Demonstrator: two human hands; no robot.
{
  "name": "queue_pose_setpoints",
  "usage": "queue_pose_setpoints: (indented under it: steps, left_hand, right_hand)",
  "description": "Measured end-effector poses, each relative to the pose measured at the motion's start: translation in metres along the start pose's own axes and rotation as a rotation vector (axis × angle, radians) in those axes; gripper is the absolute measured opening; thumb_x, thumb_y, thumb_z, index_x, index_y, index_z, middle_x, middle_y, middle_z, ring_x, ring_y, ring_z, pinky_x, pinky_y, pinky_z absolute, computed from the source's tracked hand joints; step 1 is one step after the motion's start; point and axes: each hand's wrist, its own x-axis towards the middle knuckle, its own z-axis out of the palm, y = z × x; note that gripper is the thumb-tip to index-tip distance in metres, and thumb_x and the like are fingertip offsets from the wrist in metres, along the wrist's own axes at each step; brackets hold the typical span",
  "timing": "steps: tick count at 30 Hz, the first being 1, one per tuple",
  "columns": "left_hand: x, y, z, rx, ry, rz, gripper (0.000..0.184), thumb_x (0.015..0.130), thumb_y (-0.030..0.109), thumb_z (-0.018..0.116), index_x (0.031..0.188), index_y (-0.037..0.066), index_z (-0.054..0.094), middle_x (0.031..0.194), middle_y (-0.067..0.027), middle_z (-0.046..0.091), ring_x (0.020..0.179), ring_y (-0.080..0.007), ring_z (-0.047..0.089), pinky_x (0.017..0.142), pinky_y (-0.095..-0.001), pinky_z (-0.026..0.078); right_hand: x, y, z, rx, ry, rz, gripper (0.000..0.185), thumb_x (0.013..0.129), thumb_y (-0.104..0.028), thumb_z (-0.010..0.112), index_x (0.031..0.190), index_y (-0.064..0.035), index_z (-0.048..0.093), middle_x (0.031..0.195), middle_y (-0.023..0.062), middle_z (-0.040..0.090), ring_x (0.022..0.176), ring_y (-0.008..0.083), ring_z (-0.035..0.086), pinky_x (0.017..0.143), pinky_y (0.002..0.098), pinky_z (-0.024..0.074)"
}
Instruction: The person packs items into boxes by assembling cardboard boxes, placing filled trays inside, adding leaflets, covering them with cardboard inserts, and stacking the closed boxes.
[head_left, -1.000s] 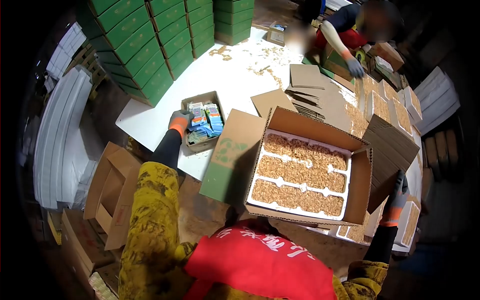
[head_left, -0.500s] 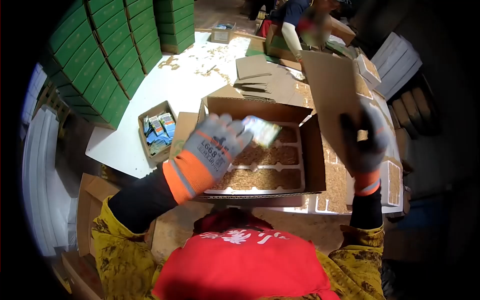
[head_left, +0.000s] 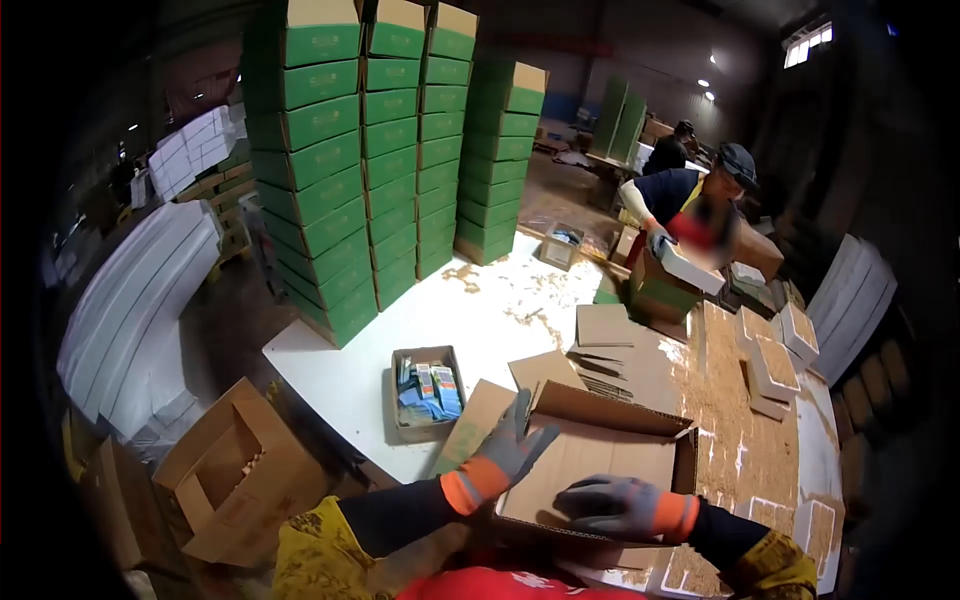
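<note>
An open cardboard box (head_left: 690, 455) stands at the near edge of the table, its flap folded out on the left. Inside it, a flat cardboard sheet (head_left: 600, 450) covers whatever lies beneath. My left hand (head_left: 512, 450), in a grey glove with an orange cuff, is at the box's left wall with fingers spread and holds nothing. My right hand (head_left: 612, 503), gloved alike, lies over the near part of the sheet, fingers stretched out. A small carton (head_left: 428, 432) of blue packets sits left of the box.
Stacks of green boxes (head_left: 325, 180) rise at the table's far left. Loose cardboard sheets (head_left: 605, 330) lie beyond the box. White trays of brown material (head_left: 775, 365) stand at right. A co-worker (head_left: 690, 200) handles a white tray opposite. An open carton (head_left: 235, 480) stands lower left.
The cardboard sheet has gone from my right hand into the box, covering the tray there. The colourful packet has left my left hand. The view has tilted up.
</note>
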Motion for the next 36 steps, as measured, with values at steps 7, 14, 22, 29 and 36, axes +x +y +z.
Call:
queue_pose_setpoints:
  steps: [7, 14, 22, 29, 36]
  left_hand:
    - [0.006, -0.032, -0.014, 0.158, -0.223, 0.132, 0.046, 0.098, 0.015, 0.034, 0.14, -0.003, 0.033, 0.141, -0.0196, 0.042, 0.13, -0.0296, 0.041, 0.11, -0.0364, 0.029]
    - [0.01, 0.035, -0.04, -0.946, -0.473, -0.331, 0.059, 0.096, 0.033, 0.05, 0.144, 0.005, 0.031, 0.142, -0.0063, 0.041, 0.128, -0.0161, 0.041, 0.106, -0.0314, 0.034]
    - [-0.003, 0.007, 0.014, -0.252, -0.351, -0.556, 0.074, 0.074, 0.027, 0.081, 0.129, -0.004, 0.042, 0.114, -0.0071, 0.055, 0.099, -0.0133, 0.055, 0.083, -0.0276, 0.05]
    - [-0.004, 0.023, 0.021, 0.025, -0.194, -0.334, 0.086, 0.069, 0.029, 0.084, 0.135, -0.003, 0.038, 0.129, -0.0131, 0.049, 0.115, -0.0222, 0.049, 0.098, -0.0336, 0.041]
    - [-0.02, 0.037, -0.005, -0.517, -0.041, -0.465, 0.097, 0.067, 0.02, 0.084, 0.143, -0.002, 0.027, 0.14, -0.0163, 0.04, 0.129, -0.0243, 0.039, 0.107, -0.0346, 0.033]
  right_hand:
    - [-0.044, 0.036, 0.006, -0.641, -0.086, 0.376, 0.063, 0.077, -0.031, 0.064, 0.135, -0.0136, 0.044, 0.109, 0.0205, 0.052, 0.097, 0.036, 0.055, 0.083, 0.0417, 0.0475]
    - [-0.057, 0.024, -0.018, -0.187, 0.17, 0.309, 0.046, 0.081, -0.013, 0.063, 0.126, -0.0095, 0.053, 0.117, 0.0208, 0.056, 0.099, 0.0364, 0.06, 0.084, 0.0399, 0.0494]
    - [-0.126, 0.071, -0.013, 0.765, 0.74, 0.591, 0.072, 0.086, -0.013, 0.065, 0.145, -0.0009, 0.025, 0.144, 0.0166, 0.036, 0.13, 0.0278, 0.039, 0.104, 0.0366, 0.0391]
    - [-0.086, 0.112, 0.079, 0.841, 0.806, 0.708, 0.076, 0.075, -0.02, 0.078, 0.132, 0.0059, 0.035, 0.11, 0.016, 0.06, 0.102, 0.0236, 0.058, 0.09, 0.0329, 0.0471]
    - [-0.088, 0.117, 0.095, 0.51, 0.846, 0.408, 0.02, 0.083, 0.003, 0.059, 0.103, 0.0017, 0.057, 0.092, 0.0082, 0.063, 0.08, 0.0177, 0.062, 0.077, 0.0332, 0.0517]
